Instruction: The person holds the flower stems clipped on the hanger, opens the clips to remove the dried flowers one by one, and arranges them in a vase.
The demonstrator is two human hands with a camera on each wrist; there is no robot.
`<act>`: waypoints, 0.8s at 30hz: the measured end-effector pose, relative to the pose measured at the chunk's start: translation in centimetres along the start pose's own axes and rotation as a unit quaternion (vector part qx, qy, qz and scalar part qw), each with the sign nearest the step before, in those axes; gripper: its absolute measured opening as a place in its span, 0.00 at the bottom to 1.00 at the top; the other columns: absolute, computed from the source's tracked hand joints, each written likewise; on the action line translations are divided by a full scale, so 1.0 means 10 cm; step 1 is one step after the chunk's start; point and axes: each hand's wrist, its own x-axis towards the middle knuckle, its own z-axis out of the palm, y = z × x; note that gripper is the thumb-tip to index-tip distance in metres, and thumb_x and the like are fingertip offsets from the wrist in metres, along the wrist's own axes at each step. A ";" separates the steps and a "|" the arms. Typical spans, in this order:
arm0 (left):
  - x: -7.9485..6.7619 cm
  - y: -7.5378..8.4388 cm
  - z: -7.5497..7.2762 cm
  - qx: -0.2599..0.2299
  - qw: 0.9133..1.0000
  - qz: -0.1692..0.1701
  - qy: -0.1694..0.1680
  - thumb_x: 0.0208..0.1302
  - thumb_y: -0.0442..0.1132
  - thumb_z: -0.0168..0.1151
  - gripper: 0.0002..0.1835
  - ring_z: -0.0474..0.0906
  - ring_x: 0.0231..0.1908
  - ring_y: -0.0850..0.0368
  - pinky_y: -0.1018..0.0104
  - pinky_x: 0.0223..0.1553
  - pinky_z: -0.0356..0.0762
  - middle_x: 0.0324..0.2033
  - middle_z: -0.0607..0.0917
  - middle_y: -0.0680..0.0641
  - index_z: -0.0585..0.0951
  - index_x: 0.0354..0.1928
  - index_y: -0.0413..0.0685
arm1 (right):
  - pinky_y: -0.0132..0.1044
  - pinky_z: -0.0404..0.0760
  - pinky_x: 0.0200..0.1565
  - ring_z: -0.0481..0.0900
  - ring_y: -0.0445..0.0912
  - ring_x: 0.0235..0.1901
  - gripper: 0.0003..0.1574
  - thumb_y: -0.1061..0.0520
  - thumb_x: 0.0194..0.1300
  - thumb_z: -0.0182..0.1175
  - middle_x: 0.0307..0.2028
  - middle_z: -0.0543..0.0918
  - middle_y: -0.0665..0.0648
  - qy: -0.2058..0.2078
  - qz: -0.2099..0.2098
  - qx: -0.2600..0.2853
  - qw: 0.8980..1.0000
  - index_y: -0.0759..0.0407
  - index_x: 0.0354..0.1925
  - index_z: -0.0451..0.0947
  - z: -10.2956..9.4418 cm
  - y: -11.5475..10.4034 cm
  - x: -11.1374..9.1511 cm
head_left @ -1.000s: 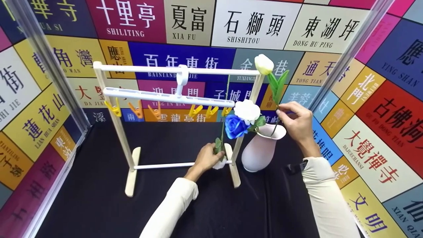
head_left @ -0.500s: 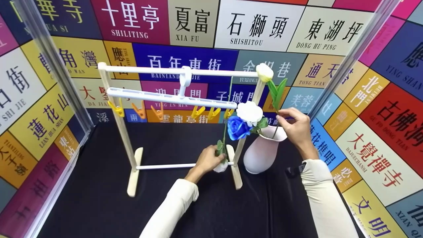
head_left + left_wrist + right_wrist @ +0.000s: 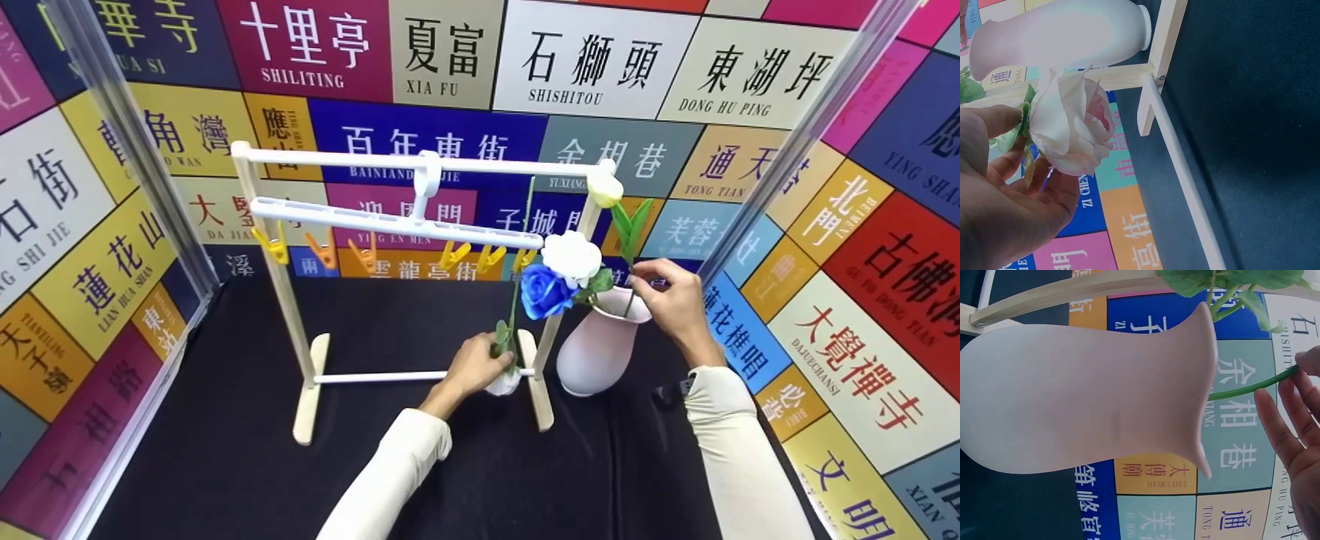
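Observation:
My right hand (image 3: 675,304) pinches the green stem (image 3: 1252,388) of a white tulip (image 3: 604,189) between thumb and fingers. The tulip stands upright with its lower stem inside the mouth of a pale pink vase (image 3: 596,356). A blue rose (image 3: 545,291) and a white flower (image 3: 572,257) lean out over the vase's left rim. Left of the vase, my left hand (image 3: 476,365) holds a pale pink rose (image 3: 1069,124) by the stem just behind its bloom. That rose hangs head down, its long stem pointing up past the hanger.
A wooden rack (image 3: 289,322) stands left of the vase, with a white low crossbar (image 3: 382,377). From its top bar hangs a white hanger (image 3: 337,213) with several yellow and orange clips (image 3: 363,251). Black cloth (image 3: 525,480) covers the table; printed sign panels (image 3: 592,60) enclose it.
My right hand has moved down with the tulip, so its stem sits deeper in the vase and its bloom is lower. My left hand stays by the rack with the pink rose.

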 end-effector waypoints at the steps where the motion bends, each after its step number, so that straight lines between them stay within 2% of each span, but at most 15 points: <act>1: 0.00 0.00 0.00 -0.001 1.000 0.001 0.001 0.61 0.43 0.64 0.07 0.78 0.32 0.55 0.59 0.38 0.77 0.30 0.82 0.49 0.83 0.36 0.47 | 0.18 0.75 0.34 0.77 0.28 0.30 0.10 0.74 0.51 0.69 0.29 0.86 0.62 -0.004 0.000 -0.004 1.000 0.67 0.35 0.86 0.00 0.02 0.00; 6: -0.03 0.01 -0.02 0.000 1.000 0.004 0.001 0.61 0.43 0.64 0.08 0.77 0.32 0.55 0.59 0.38 0.77 0.30 0.82 0.49 0.83 0.36 0.46 | 0.20 0.74 0.35 0.76 0.26 0.30 0.09 0.71 0.53 0.69 0.30 0.87 0.62 -0.030 0.005 -0.027 0.999 0.66 0.36 0.86 0.01 0.08 -0.03; 11: -0.06 0.02 -0.03 0.003 1.000 0.004 0.003 0.61 0.43 0.63 0.09 0.77 0.33 0.54 0.57 0.39 0.77 0.32 0.83 0.47 0.83 0.38 0.45 | 0.17 0.72 0.34 0.76 0.26 0.29 0.09 0.70 0.53 0.68 0.30 0.88 0.62 -0.060 0.029 -0.050 0.997 0.66 0.36 0.86 0.01 0.14 -0.05; 14: -0.08 0.03 -0.04 0.001 1.000 0.002 0.002 0.61 0.43 0.64 0.11 0.78 0.34 0.54 0.56 0.40 0.77 0.34 0.83 0.46 0.84 0.40 0.45 | 0.16 0.71 0.34 0.78 0.31 0.29 0.07 0.69 0.54 0.67 0.30 0.88 0.62 -0.085 0.039 -0.063 0.994 0.66 0.35 0.85 0.01 0.17 -0.07; 17: -0.10 0.04 -0.05 0.000 1.000 0.001 0.003 0.61 0.43 0.63 0.12 0.78 0.35 0.53 0.56 0.41 0.77 0.34 0.83 0.46 0.84 0.42 0.45 | 0.17 0.71 0.34 0.81 0.39 0.30 0.06 0.68 0.56 0.67 0.31 0.88 0.61 -0.116 0.050 -0.083 0.989 0.65 0.35 0.85 0.01 0.19 -0.07; 20: -0.10 0.04 -0.06 0.004 1.000 0.003 0.004 0.60 0.43 0.63 0.11 0.78 0.34 0.53 0.56 0.40 0.77 0.33 0.82 0.47 0.84 0.40 0.45 | 0.24 0.75 0.35 0.83 0.48 0.33 0.06 0.66 0.57 0.67 0.32 0.88 0.60 -0.146 0.064 -0.104 0.982 0.64 0.36 0.86 0.00 0.20 -0.08; 24: -0.11 0.03 -0.08 0.011 1.000 0.008 0.002 0.60 0.43 0.63 0.08 0.76 0.33 0.55 0.58 0.38 0.76 0.30 0.81 0.49 0.83 0.36 0.47 | 0.42 0.80 0.38 0.84 0.54 0.35 0.07 0.65 0.58 0.67 0.35 0.88 0.62 -0.186 0.079 -0.128 0.971 0.63 0.37 0.85 -0.02 0.21 -0.07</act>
